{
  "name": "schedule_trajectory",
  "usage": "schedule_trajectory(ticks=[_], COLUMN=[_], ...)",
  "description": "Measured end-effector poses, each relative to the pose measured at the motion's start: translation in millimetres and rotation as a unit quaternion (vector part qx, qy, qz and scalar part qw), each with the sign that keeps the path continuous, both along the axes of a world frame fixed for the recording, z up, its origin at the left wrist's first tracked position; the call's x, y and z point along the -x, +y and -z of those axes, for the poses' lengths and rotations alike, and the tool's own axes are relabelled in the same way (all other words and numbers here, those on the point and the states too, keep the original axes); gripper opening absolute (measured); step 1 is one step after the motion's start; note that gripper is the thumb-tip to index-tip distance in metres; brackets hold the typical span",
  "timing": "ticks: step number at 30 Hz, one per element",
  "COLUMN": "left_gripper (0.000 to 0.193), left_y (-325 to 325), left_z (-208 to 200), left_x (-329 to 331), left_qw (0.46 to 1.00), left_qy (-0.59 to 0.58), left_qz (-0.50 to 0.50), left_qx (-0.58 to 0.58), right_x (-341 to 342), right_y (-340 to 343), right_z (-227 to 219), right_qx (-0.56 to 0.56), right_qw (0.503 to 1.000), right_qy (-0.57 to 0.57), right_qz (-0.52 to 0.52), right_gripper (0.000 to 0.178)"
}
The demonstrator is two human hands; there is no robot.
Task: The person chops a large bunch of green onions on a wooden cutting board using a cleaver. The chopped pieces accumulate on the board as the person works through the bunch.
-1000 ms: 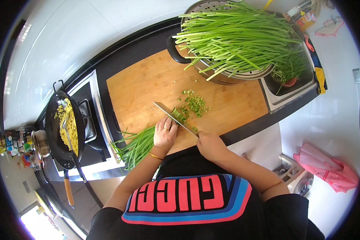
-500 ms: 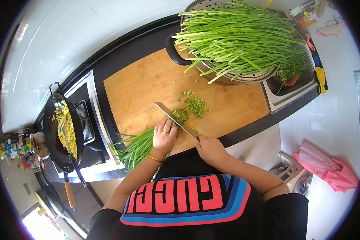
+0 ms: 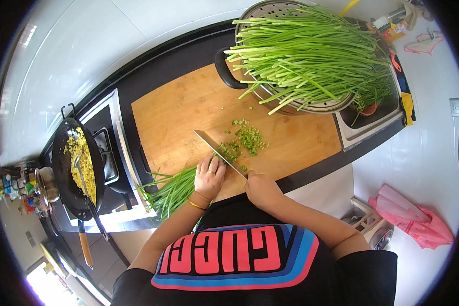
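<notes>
You seem to be chopping the green stalks (image 3: 173, 189), at the board's (image 3: 171, 115) near left. Your left hand's (image 3: 209, 177) grip presses them down; your right hand (image 3: 262, 190) squeezes the knife (image 3: 213, 146). Next cut likely needs your left hand tucked back. The knife's handle is hidden; the stalks' cut ends are hard to see.

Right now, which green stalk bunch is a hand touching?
The smaller bunch, over the cutting board's near edge, under the left hand; the larger heap lies untouched on the steamer.
</notes>
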State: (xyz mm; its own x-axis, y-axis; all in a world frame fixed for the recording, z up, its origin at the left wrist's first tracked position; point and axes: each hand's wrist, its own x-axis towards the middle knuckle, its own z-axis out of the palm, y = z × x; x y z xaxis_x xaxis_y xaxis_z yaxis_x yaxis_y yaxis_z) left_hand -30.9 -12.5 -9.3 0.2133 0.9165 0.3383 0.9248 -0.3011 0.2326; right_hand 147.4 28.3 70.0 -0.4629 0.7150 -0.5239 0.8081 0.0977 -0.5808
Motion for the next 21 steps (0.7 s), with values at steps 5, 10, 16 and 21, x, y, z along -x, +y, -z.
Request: schedule_trajectory(ticks=[5,10,16,21], left_gripper=[0.02,0.02,0.02,0.019], left_y=[0,-1,-2,-3], left_z=[-1,-2,-1,6], left_x=[0,0,0,-1], left_qw=[1.0,1.0,1.0,1.0], left_qy=[0.006,0.003,0.007,0.007], left_qz=[-0.001,-0.003,0.0,-0.009], left_qx=[0.002,0.001,0.0,-0.009], right_x=[5,6,17,25], right_y=[2,0,10,13], right_z=[0,1,13,18], right_qx=[0.0,-0.008,-0.018,-0.047], right_qw=[1.0,1.0,1.0,0.999], right_qy=[-0.001,-0.009,0.003,0.011], right_qz=[-0.004,-0.002,-0.019,0.014], right_gripper=[0.017,0.015,0.018,0.019])
